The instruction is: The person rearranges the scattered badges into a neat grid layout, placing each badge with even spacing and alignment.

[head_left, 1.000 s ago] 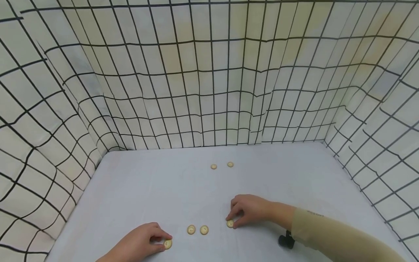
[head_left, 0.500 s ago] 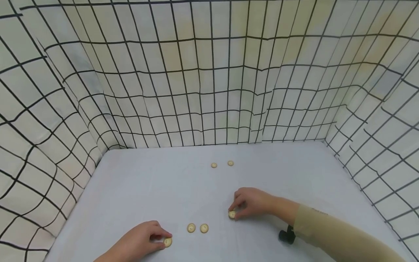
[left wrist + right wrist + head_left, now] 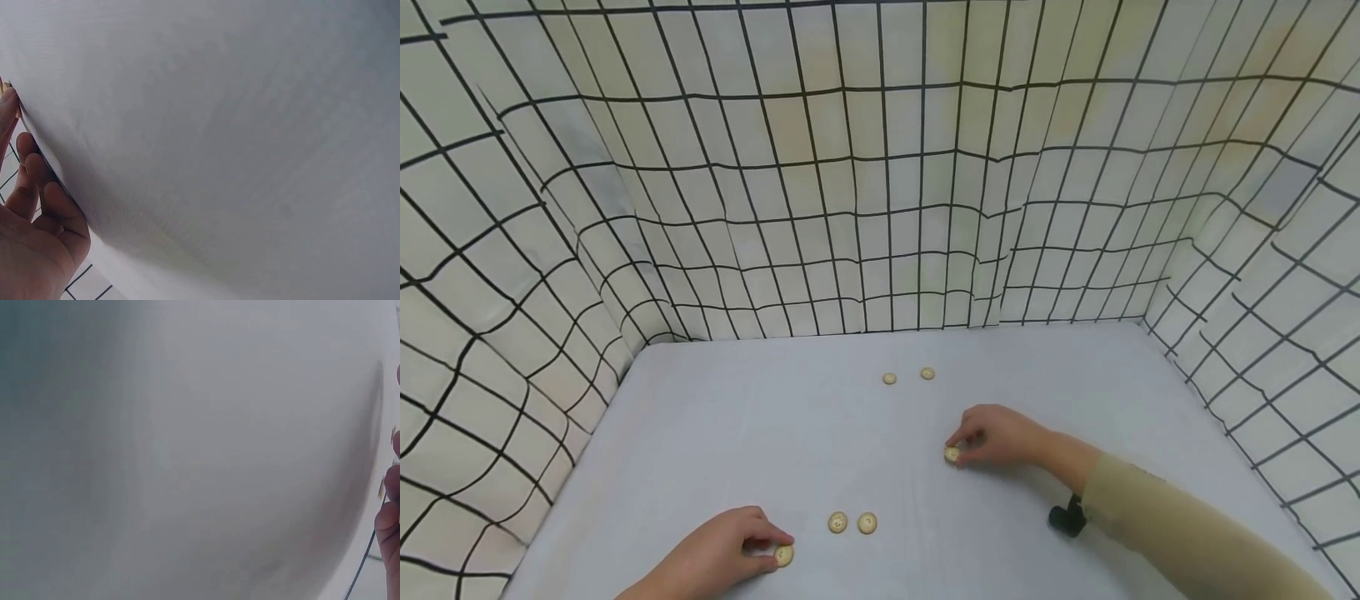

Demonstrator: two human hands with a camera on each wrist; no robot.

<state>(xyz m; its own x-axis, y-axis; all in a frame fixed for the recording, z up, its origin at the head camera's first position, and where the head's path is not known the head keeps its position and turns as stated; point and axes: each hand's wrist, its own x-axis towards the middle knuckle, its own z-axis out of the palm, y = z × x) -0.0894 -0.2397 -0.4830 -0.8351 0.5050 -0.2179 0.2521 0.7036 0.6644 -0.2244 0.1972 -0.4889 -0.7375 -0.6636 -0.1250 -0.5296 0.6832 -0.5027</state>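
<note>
Near the front left of the table, my left hand (image 3: pixel 722 546) pinches a round, cream-coloured button (image 3: pixel 784 555) between thumb and fingers. In the left wrist view the fingers (image 3: pixel 59 206) rest curled against the white cloth. Out to the right, my right hand (image 3: pixel 1003 437) grips a similar button (image 3: pixel 952 454) by its edge, low over the cloth. Two more buttons lie side by side between the hands, one on the left (image 3: pixel 837 522) and one on the right (image 3: pixel 867 523). The right wrist view catches only a few fingertips (image 3: pixel 389 515) at its edge.
Two buttons lie farther back on the white-covered table (image 3: pixel 737 417), one at the left (image 3: pixel 890 378) and one at the right (image 3: pixel 928 373). A white cloth wall with a black grid (image 3: pixel 865 208) rises around the back and sides. A black wrist-worn device (image 3: pixel 1067 518) hangs below the right sleeve.
My right hand has moved back and to the right across the table, taking its button along. The left hand and the other buttons stay in place.
</note>
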